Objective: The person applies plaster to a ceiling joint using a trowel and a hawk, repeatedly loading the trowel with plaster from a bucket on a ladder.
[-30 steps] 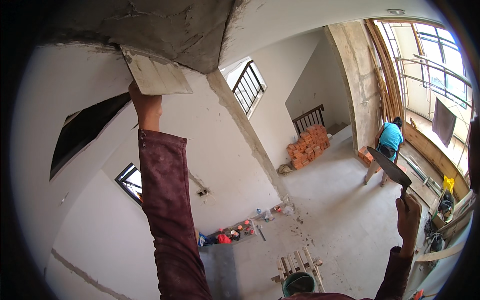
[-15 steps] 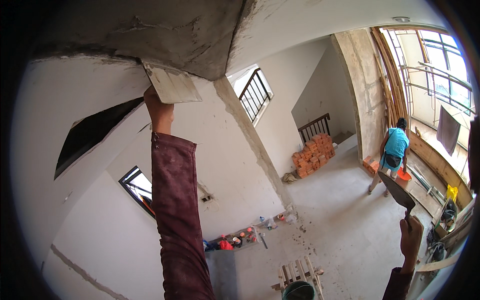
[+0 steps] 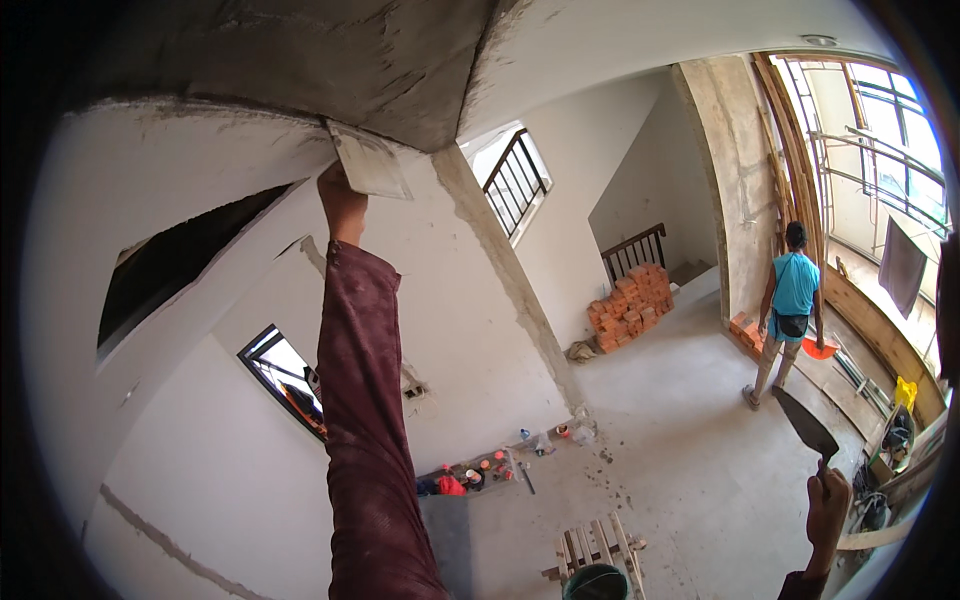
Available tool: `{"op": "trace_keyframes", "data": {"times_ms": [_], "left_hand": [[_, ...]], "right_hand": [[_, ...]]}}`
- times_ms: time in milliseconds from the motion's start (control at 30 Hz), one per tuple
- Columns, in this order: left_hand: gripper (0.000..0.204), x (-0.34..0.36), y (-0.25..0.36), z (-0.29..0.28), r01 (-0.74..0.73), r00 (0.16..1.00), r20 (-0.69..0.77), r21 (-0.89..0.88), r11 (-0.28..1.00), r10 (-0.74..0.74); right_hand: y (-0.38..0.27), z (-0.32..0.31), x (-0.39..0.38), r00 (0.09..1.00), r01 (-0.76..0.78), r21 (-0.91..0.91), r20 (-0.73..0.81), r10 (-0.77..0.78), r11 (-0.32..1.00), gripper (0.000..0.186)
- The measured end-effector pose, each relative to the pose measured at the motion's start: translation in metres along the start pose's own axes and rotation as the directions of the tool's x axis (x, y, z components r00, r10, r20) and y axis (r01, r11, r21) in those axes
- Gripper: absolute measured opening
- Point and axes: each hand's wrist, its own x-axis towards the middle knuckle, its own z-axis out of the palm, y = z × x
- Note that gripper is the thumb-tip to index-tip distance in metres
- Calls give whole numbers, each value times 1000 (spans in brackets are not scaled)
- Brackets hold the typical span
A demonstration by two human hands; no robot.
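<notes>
Flat trowel (image 3: pixel 372 164) is gripped by L hand (image 3: pixel 343 205) at edge of grey plaster (image 3: pixel 330 60) overhead; ptd trowel (image 3: pixel 806 422) is gripped by R hand (image 3: pixel 828 505), lower R. Blade should prob. be kept near-flat, pressed evenly.

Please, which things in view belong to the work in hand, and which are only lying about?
Work in hand:
- pale flat tool in left hand, raised at the grey overhead surface
- trowel in right hand
- perhaps the green bucket below

Apparently lying about:
- piled bricks
- red item near the wall
- yellow item at right
</notes>
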Motion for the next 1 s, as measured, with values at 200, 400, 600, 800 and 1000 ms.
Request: {"op": "trace_keyframes", "data": {"times_ms": [200, 400, 600, 800, 1000], "left_hand": [[13, -94, -48, -17, 224, 973, -44, -64, 973, -227], [47, -363, -116, -79, 338, 850, 317, 285, 897, -421], [41, -589, 49, -128, 925, 367, 480, -278, 259, -797], [37, -679, 161, -198, 892, 153, 546, -436, -124, -824], [37, -689, 226, -253, 990, 140, 505, -58, 129, -852]], "right_hand": [[4, 30, -18, 996, -31, 69, 90, 25, 997, 18], [21, 97, -70, 900, -156, 160, 430, 74, 975, 10], [-20, 118, -127, 661, -374, 234, 746, 81, 897, 17], [-49, 111, -176, 634, -76, 222, 763, -125, 972, 27], [-78, 104, -217, 592, -397, 365, 803, -69, 842, 20]]}}
